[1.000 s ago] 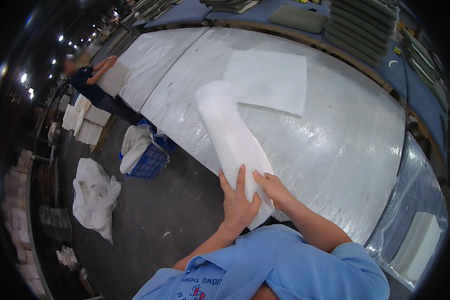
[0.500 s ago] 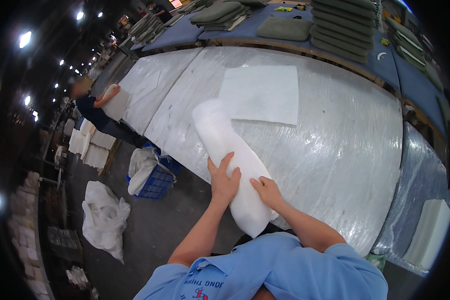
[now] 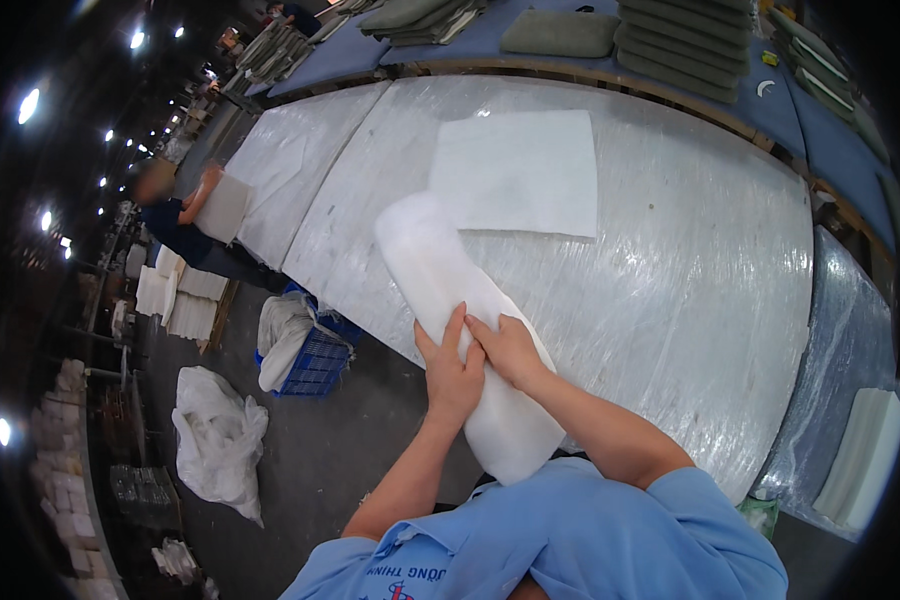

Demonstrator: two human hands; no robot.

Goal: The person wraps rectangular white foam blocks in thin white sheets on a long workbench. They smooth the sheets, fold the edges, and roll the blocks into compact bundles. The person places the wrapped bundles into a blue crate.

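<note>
A thick, soft white padding sheet [image 3: 425, 250], folded lengthwise into a long bundle, slants from the tabletop down to my shirt front. My left hand [image 3: 454, 378] grips its left side, thumb and fingers spread over the surface. Close beside it, my right hand [image 3: 512, 350] holds the bundle from the right, its thumb reaching across to the left hand's fingertips. Some of the right fingers are hidden. Beyond the bundle's far end lies a flat white padding sheet [image 3: 520, 170] on the plastic-covered table [image 3: 690, 270].
Stacked grey-green cushions [image 3: 680, 45] stand on a blue table [image 3: 570, 62] at the back. On the left, a co-worker [image 3: 175, 215] handles a pale sheet. A blue basket [image 3: 315, 360] and a white plastic bag [image 3: 220, 435] are on the floor. White foam blocks [image 3: 860, 460] sit at right.
My right hand has moved left and up across the padding, from its right edge to beside my left hand. The near end of the bundle has spread wider. The view has shifted slightly.
</note>
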